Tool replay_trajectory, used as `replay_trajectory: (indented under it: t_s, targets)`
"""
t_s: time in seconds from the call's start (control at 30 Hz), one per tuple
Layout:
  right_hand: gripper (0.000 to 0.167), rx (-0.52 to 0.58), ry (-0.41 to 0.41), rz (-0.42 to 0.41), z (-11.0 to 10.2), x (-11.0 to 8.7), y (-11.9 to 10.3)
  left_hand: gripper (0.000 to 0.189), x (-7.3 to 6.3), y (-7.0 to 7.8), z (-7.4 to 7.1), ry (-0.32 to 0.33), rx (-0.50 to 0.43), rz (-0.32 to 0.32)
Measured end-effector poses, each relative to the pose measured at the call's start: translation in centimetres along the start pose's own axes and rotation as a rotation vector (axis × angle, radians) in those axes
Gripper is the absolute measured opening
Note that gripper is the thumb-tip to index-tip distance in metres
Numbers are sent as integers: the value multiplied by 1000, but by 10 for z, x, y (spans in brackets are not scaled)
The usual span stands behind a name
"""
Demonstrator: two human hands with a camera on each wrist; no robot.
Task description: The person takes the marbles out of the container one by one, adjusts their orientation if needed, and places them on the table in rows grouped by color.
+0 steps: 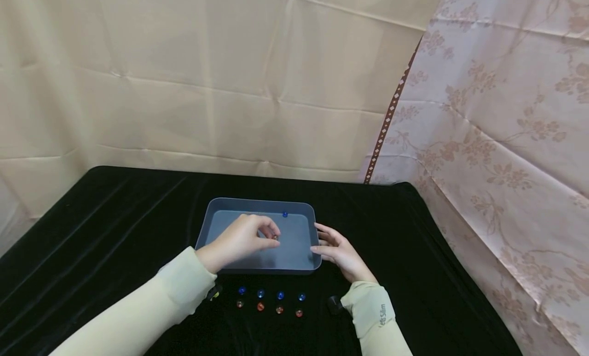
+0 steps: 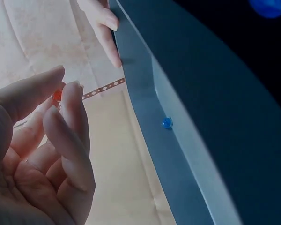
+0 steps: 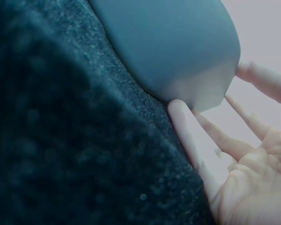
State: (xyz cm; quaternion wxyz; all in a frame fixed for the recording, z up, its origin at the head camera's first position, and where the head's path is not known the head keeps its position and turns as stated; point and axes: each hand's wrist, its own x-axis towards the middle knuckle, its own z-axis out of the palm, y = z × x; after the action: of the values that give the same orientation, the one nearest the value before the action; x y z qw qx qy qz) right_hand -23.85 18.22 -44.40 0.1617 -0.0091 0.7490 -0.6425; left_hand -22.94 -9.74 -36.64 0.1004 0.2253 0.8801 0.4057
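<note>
Over the grey-blue tray [image 1: 294, 251], my left hand [image 1: 245, 237] pinches a small orange-red glass marble [image 2: 57, 96] between thumb and fingertips. One blue marble [image 1: 285, 214] lies inside the tray near its far wall; the left wrist view also shows this blue marble [image 2: 166, 123]. At the tray's right end, my right hand [image 1: 341, 251] touches the outer wall with fairly straight, spread fingers. In the right wrist view, the fingertips [image 3: 179, 107] rest against the rounded tray corner [image 3: 201, 84].
In front of the tray, several blue marbles [image 1: 261, 293] form a row on the black cloth [image 1: 138, 243]. Nearer to me runs a second row of several orange-red marbles [image 1: 279, 309]. Beyond the table hang a beige curtain [image 1: 239, 90] and, at right, a floral curtain [image 1: 506, 141].
</note>
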Motion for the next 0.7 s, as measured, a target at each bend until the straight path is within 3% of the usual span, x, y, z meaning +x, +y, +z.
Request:
replay_trajectory:
  t_s: [0.4, 0.7]
  targets:
    - [65, 0, 20, 7, 0, 2, -2, 14, -14, 0, -6, 31, 109, 32]
    - [63, -13, 34, 1, 2, 2, 1, 14, -25, -6, -9, 15, 96, 70]
